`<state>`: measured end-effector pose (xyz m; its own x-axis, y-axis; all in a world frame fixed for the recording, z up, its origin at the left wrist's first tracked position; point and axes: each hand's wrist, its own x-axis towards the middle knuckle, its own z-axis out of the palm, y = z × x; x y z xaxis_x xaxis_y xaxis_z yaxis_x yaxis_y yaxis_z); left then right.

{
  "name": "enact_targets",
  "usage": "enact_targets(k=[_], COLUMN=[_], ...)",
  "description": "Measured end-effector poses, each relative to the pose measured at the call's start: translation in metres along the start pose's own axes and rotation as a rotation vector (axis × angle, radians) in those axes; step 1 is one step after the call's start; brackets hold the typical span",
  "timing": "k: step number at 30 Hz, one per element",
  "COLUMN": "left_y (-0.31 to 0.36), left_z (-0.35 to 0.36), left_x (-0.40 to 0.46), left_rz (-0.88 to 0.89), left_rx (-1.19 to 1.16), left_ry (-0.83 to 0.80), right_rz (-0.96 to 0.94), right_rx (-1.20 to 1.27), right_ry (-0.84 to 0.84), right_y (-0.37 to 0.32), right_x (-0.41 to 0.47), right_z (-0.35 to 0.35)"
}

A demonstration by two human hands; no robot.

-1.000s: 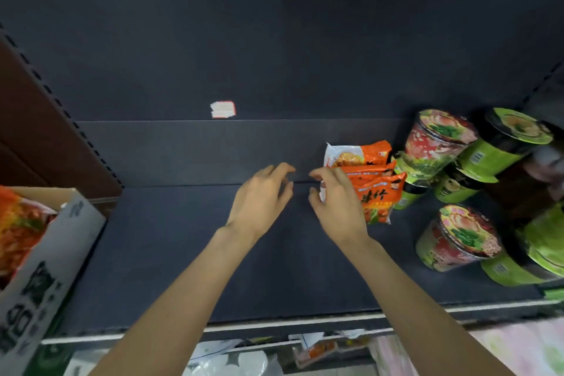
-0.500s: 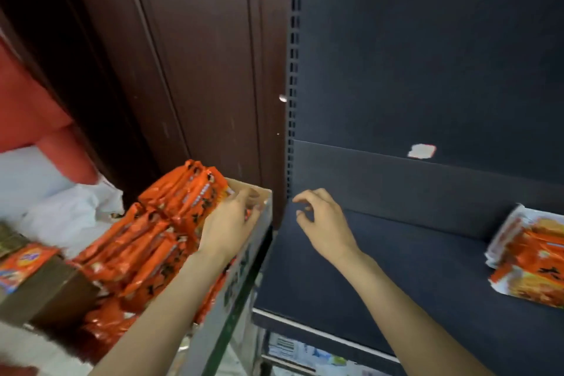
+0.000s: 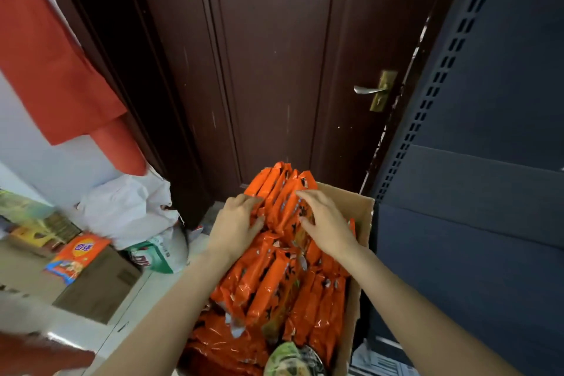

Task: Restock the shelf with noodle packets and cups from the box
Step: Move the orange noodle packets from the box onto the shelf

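Left fingers: those of the left hand point(image 3: 236, 223) lie spread and slightly bent on the left flank of the noodle packets point(image 3: 282, 201); whether they grip I cannot tell.
Right fingers: those of the right hand point(image 3: 325, 223) are spread and curved over the right flank of the same bunch, tips pressing on the wrappers.
Bunch between hands: orange packets standing on edge at the far end of the cardboard box point(image 3: 361, 210), raised above the rest.
Rest of box: more orange packets packed in rows down to the near end, where a noodle cup point(image 3: 290, 359) with a green lid shows.
Box position: just beside the left edge of the dark shelf point(image 3: 476, 253).
Beyond: a dark brown door point(image 3: 274, 55) with a metal door handle point(image 3: 367, 90) behind the box.
Left side: a white plastic bag point(image 3: 131, 207) and a brown carton point(image 3: 97, 287).
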<state>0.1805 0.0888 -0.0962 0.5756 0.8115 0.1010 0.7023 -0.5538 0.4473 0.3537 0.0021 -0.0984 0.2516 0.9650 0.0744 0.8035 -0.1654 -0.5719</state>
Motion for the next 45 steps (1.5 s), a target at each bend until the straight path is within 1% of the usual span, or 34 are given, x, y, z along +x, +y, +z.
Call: enact_targets(k=[4,7,10,12,14,17,20,26,27,30,32,36,39,42,45], left_y=[-0.005,-0.006,-0.005,-0.003,-0.002,-0.004,-0.007,0.011,0.017,0.042,0.061,0.11,0.162,0.222,0.283], left_z=[0.005,0.007,0.008,0.008,0.01,0.012,0.014,0.016,0.016,0.013,0.012,0.006,0.002,0.011,0.032], left_x=[0.001,0.005,0.01,0.011,0.013,0.013,0.014,0.028,0.031,0.038,0.042,0.045,0.041,0.033,0.017], left_rz=[0.045,0.059,0.073,0.085,0.11,0.123,0.156,0.337,0.35,0.298,0.301,0.34,0.36,0.43,0.502], left_rx=[0.101,0.104,0.17,0.225,0.254,0.204,0.154,0.1,0.06,-0.125,-0.188,-0.301,-0.381,-0.416,-0.375], left_ry=[-0.034,-0.044,-0.051,-0.033,-0.019,-0.037,-0.005,0.07,0.075,0.056,0.07,0.145,0.17,0.135,0.093], right_rz=[0.014,0.029,0.036,0.035,0.002,-0.065,-0.069,0.07,0.093,0.141,0.159,0.185,0.208,0.249,0.282], right_rx=[-0.183,-0.261,-0.336,-0.378,-0.406,-0.451,-0.378,-0.227,-0.185,-0.039,0.029,0.102,0.128,0.133,0.114], right_ry=[-0.094,-0.04,-0.005,0.048,0.096,0.168,0.216,0.351,0.382,0.481,0.535,0.657,0.735,0.779,0.819], right_y=[0.005,0.009,0.01,0.012,0.013,0.016,0.017,0.021,0.023,0.029,0.035,0.052,0.075,0.108,0.149], right_x=[0.016,0.019,0.016,0.013,0.012,0.012,0.007,-0.006,-0.009,-0.02,-0.03,-0.058,-0.088,-0.127,-0.174], right_z=[0.017,0.024,0.027,0.026,0.023,0.017,0.008,-0.028,-0.036,-0.061,-0.079,-0.12,-0.153,-0.185,-0.217])
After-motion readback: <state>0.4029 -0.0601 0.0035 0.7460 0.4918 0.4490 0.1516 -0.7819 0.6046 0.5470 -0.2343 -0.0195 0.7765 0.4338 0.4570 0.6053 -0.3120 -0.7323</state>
